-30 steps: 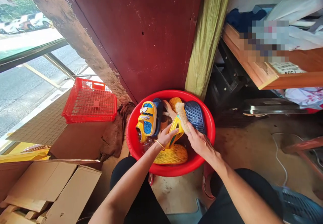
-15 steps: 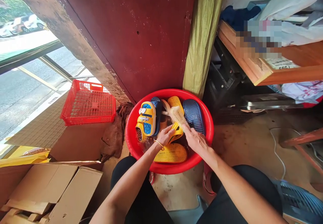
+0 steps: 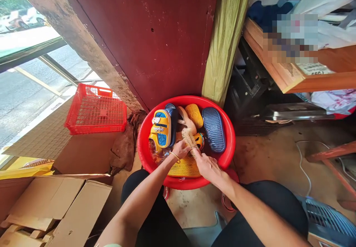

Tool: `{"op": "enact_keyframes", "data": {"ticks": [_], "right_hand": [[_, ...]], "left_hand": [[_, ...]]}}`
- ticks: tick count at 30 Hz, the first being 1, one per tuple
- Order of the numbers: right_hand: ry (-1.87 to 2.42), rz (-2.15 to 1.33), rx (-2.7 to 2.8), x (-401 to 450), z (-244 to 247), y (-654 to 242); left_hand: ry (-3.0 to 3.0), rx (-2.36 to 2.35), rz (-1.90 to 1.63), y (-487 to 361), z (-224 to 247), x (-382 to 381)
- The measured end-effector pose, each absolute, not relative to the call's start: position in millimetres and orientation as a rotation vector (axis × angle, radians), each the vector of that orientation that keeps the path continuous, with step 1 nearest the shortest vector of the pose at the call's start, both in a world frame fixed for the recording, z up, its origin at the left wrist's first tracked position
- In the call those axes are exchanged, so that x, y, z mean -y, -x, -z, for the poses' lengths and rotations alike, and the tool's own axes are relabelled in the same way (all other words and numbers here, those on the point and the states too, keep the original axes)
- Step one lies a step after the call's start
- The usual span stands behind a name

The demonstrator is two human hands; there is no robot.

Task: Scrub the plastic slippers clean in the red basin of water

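My right hand [image 3: 207, 165] grips a scrub brush [image 3: 189, 137] with pale bristles. Beneath the bristles is a yellow sandal [image 3: 199, 140], partly covered by the brush and my fingers. My left hand [image 3: 180, 150], a bracelet at its wrist, is closed on that sandal. Both hands are over a red basin [image 3: 231, 135] with water and footwear in it. At its left lies a yellow-and-blue sandal [image 3: 161, 122] against a dark blue slipper [image 3: 173, 118]. A beige slipper [image 3: 187, 121], a yellow sole [image 3: 194, 115] and a navy sole [image 3: 213, 128] are farther back. Nearest me is another yellow sole [image 3: 184, 168].
On the left are a red plastic crate [image 3: 96, 108], a brown cloth [image 3: 124, 148] and cardboard boxes [image 3: 62, 206]. A maroon panel [image 3: 150, 43] stands behind the basin. To the right a wooden tabletop [image 3: 294, 79] juts out, and a white cable [image 3: 306, 165] crosses the floor.
The brush and my right hand have moved left and toward me. The yellow sandal in my left hand is now turned, its patterned strap showing on the right. The view has shifted slightly.
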State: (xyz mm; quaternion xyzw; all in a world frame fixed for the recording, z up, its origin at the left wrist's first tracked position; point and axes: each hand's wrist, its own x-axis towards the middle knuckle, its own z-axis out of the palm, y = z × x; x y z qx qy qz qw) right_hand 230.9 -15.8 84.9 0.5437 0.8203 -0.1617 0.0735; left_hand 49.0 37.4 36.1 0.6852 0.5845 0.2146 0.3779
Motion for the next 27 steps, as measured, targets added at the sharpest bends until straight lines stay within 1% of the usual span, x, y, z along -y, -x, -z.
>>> {"op": "enact_keyframes", "data": {"ticks": [2, 5, 7, 10, 13, 20, 23, 25, 27], "right_hand": [[-1.692, 0.428, -2.452, 11.5, -87.0, -237.6], [-1.947, 0.385, -2.341, -13.7, -90.8, -263.5], [-2.092, 0.449, -2.302, -28.8, -91.6, -277.8], [-2.118, 0.517, -2.500, -32.0, -88.2, -279.3], [-2.039, 0.468, -2.697, -18.5, -84.9, -266.8], [-1.857, 0.435, -2.784, 10.0, -89.5, -250.3], [-1.721, 0.402, -2.834, 11.7, -88.7, -245.3], [-1.767, 0.333, -2.821, 2.6, -87.9, -248.7], [-1.963, 0.284, -2.762, -13.1, -87.0, -258.1]], "left_hand": [[-1.785, -1.541, -0.577, -47.8, -41.4, -38.7], [-1.695, -1.537, -0.743, -47.1, -51.2, -39.1], [-1.507, -1.462, -0.924, -46.1, -57.5, -39.7], [-1.074, -1.284, -1.100, -45.0, -63.1, -39.9], [-0.742, -1.133, -1.068, -46.6, -63.1, -38.1], [-0.421, -1.004, -1.138, -43.0, -58.5, -42.4], [-0.324, -0.962, -1.014, -37.6, -57.8, -45.3], [-0.308, -0.922, -0.962, -37.0, -59.4, -44.8], [-0.347, -0.878, -0.971, -39.3, -63.0, -42.6]]}}
